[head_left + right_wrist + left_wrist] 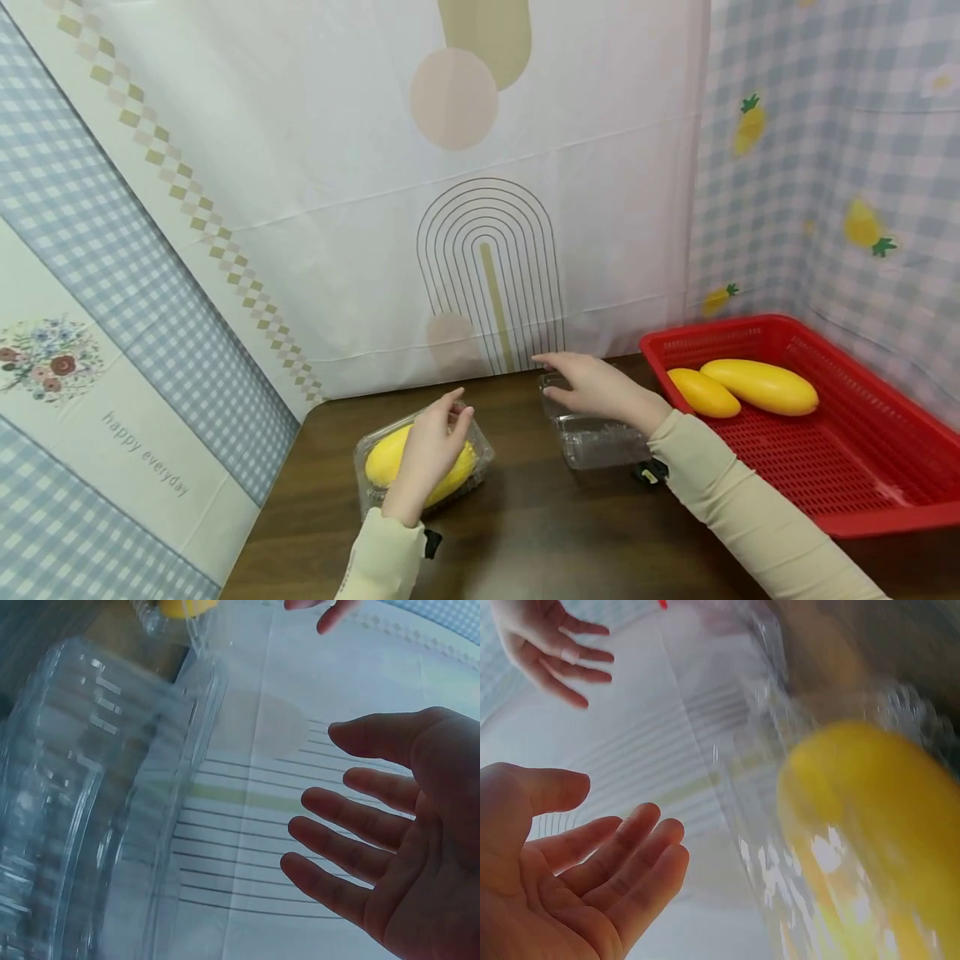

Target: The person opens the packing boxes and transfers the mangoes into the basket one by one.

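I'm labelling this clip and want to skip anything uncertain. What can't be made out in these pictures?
- Head view: the left hand covers the lid of the clear box holding the yellow fruit; latched or not is unclear.
- Head view: the right hand hides the empty clear box's far rim; contact is uncertain.
- Left wrist view: motion blur smears the fruit.
- Head view: the red basket is cut by the right edge.

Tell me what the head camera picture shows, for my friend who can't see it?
Two open hands hover over clear plastic boxes on a brown table: the left hand over a box holding yellow fruit, the right hand over an empty box. A red basket holds two more.
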Action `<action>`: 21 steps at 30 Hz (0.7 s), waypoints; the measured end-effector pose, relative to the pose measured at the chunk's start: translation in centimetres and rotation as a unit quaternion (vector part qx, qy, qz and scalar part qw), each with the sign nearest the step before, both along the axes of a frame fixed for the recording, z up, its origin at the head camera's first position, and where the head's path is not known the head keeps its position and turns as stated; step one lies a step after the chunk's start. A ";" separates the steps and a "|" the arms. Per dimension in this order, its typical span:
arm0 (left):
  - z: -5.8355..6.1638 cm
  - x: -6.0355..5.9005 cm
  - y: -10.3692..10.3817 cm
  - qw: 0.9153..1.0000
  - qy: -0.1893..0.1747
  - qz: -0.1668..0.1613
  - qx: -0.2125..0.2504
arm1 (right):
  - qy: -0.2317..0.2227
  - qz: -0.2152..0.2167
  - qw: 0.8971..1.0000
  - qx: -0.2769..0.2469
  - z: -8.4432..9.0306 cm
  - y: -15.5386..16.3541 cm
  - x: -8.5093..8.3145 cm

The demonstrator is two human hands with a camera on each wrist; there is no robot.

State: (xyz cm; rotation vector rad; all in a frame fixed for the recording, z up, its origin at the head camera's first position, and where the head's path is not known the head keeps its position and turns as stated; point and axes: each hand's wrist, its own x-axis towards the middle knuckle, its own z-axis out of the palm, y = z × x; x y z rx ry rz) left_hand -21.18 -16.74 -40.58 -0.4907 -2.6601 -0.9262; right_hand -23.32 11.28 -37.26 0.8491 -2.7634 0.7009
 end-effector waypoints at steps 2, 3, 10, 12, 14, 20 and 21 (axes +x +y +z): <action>0.3 0.3 -1.1 1.000 0.009 0.016 0.003 | -0.002 0.003 1.000 -0.003 0.0 -0.5 0.2; 0.4 0.4 -1.7 1.000 0.014 0.024 0.003 | -0.003 0.004 1.000 -0.003 0.0 -0.7 0.3; 0.2 1.1 -5.3 0.998 0.029 0.055 -0.005 | -0.017 -0.012 1.000 0.001 -0.6 -1.5 0.9; 0.2 1.4 -6.1 0.997 0.022 0.067 -0.005 | -0.019 -0.014 1.000 0.003 -0.8 -1.8 1.1; 0.0 1.6 -7.0 0.997 0.017 0.081 -0.004 | -0.021 -0.012 1.000 0.004 -1.0 -2.2 1.2; -0.3 2.1 -9.3 0.994 -0.002 0.107 -0.002 | -0.010 -0.012 1.000 0.004 -1.9 -3.6 1.6; -0.3 2.2 -9.6 0.994 -0.005 0.109 -0.002 | -0.006 -0.014 1.000 0.006 -2.0 -3.8 1.7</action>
